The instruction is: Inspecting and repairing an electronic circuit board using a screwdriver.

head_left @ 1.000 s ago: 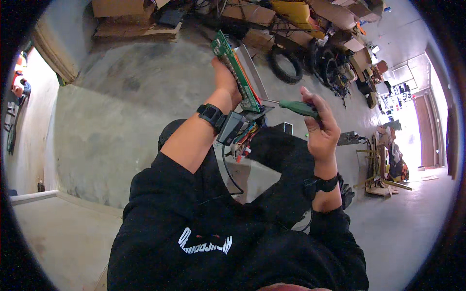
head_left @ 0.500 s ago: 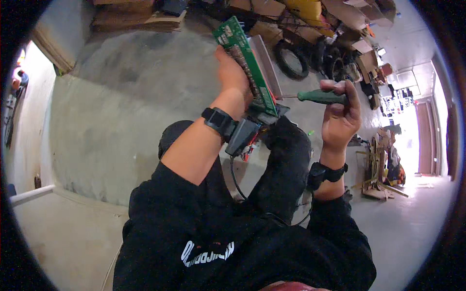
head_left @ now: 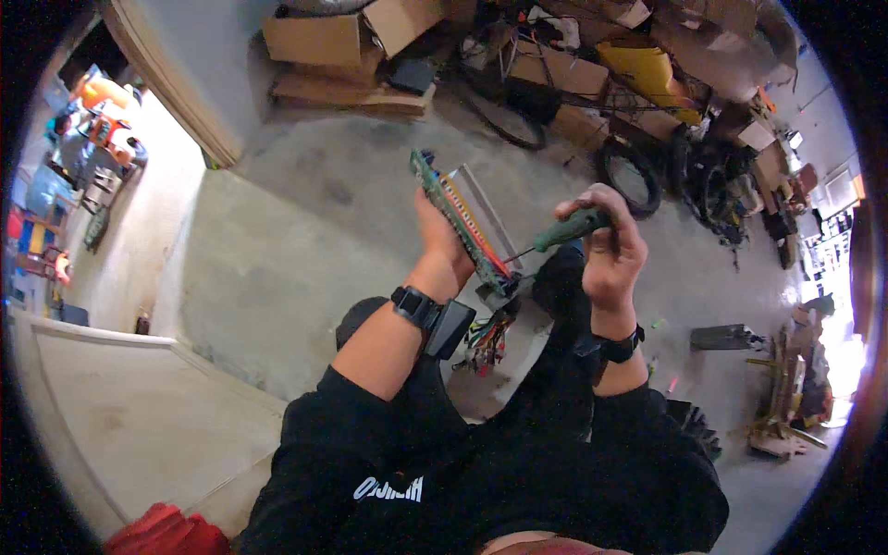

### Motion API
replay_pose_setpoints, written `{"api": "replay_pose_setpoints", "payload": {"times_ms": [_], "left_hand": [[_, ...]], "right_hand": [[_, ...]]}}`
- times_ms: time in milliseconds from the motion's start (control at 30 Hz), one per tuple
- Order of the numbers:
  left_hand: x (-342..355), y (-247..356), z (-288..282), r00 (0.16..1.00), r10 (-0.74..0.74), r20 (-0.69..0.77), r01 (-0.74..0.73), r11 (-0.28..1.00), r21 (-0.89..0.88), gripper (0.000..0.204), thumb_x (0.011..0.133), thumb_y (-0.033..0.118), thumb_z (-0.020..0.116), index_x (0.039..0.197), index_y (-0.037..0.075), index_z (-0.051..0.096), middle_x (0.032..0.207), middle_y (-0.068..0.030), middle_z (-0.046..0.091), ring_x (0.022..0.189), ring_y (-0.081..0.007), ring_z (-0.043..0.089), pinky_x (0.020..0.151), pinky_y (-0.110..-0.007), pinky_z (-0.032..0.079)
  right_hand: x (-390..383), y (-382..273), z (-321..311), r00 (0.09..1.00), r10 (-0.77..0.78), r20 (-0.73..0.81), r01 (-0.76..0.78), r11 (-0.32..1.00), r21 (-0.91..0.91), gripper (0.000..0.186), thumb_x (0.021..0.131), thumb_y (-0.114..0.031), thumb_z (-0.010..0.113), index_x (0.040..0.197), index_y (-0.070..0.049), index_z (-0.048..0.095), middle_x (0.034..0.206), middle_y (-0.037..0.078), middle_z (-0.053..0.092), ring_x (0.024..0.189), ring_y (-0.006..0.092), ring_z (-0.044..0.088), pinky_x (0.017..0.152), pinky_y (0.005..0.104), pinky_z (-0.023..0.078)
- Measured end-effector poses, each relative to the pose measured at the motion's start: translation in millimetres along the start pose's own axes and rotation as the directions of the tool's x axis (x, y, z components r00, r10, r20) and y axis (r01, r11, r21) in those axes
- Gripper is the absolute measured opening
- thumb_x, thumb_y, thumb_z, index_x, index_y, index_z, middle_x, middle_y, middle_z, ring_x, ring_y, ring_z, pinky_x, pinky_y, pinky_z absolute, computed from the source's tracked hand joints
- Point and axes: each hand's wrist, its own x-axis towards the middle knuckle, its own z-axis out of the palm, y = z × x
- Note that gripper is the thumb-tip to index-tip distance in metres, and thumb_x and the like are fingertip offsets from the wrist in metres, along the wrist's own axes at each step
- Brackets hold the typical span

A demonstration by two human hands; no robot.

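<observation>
My left hand (head_left: 442, 242) is closed around the outer side of a green circuit board (head_left: 455, 215), held tilted in front of me. Along the board's inner face runs a row of yellow and red parts, and a pale metal plate (head_left: 488, 205) stands up beside it. In my right hand (head_left: 615, 259) is a screwdriver (head_left: 575, 228) with a green handle, gripped by the fingers. Its thin shaft slants down to the left and its tip is at the board's lower end, by a red part; exact contact is too small to tell. Below the board hang several coloured wires (head_left: 486, 344).
Cardboard boxes (head_left: 319, 42), bicycle tyres (head_left: 632, 176) and a yellow item (head_left: 647, 76) are piled along the far side. A grey ribbed metal block (head_left: 726, 338) lies on the floor at right. Red cloth (head_left: 166, 532) shows at lower left, beside a pale panel (head_left: 139, 407).
The board has turned, so its row of coloured parts now shows. The screwdriver has swung from nearly level to slanting down toward the board's lower end. The whole view has shifted.
</observation>
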Motion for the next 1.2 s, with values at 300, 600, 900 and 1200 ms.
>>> {"api": "replay_pose_setpoints", "payload": {"times_ms": [300, 600, 900, 1200], "left_hand": [[23, 4, -98, 0.985, 0.168, -0.049, -0.148, 0.949, 0.280, 0.064, 0.093, 0.070, 0.027, 0.121, 0.018, 0.054, 0.110, -0.0069, 0.059, 0.103, -0.0274, 0.058, 0.090, -0.048, 0.049], [-25, -47, -96, 0.952, 0.283, 0.116, -0.305, 0.901, 0.309, 0.044, 0.098, 0.055, 0.036, 0.111, 0.017, 0.054, 0.103, -0.0052, 0.060, 0.096, -0.0231, 0.060, 0.082, -0.042, 0.053], [-61, -117, -65, 0.932, 0.246, 0.265, -0.305, 0.928, 0.213, 0.045, 0.100, 0.050, 0.037, 0.118, 0.012, 0.053, 0.112, -0.0103, 0.060, 0.105, -0.0271, 0.060, 0.088, -0.045, 0.053], [-29, -166, -64, 0.976, 0.067, 0.205, -0.136, 0.929, 0.343, 0.044, 0.101, 0.048, 0.037, 0.119, 0.011, 0.053, 0.114, -0.0112, 0.060, 0.106, -0.0277, 0.060, 0.089, -0.046, 0.052]], "right_hand": [[-39, 13, -5, 0.994, -0.102, -0.037, 0.100, 0.994, -0.049, 0.036, 0.082, 0.000, 0.070, 0.117, 0.000, 0.062, 0.122, 0.012, 0.051, 0.113, 0.0280, 0.057, 0.091, 0.0366, 0.049], [-43, -25, -19, 0.983, -0.157, 0.095, 0.144, 0.981, 0.132, 0.040, 0.081, 0.009, 0.061, 0.119, -0.004, 0.063, 0.116, 0.015, 0.060, 0.105, 0.0290, 0.064, 0.089, 0.0370, 0.051], [-86, -41, -41, 0.958, -0.154, 0.240, 0.109, 0.976, 0.191, 0.035, 0.080, 0.000, 0.071, 0.114, -0.010, 0.069, 0.111, 0.012, 0.057, 0.100, 0.0270, 0.060, 0.087, 0.0350, 0.051], [-111, -28, -79, 0.986, -0.019, 0.166, -0.004, 0.991, 0.137, 0.038, 0.078, 0.008, 0.065, 0.114, -0.005, 0.064, 0.113, 0.013, 0.061, 0.107, 0.0302, 0.060, 0.089, 0.0379, 0.050]]}}
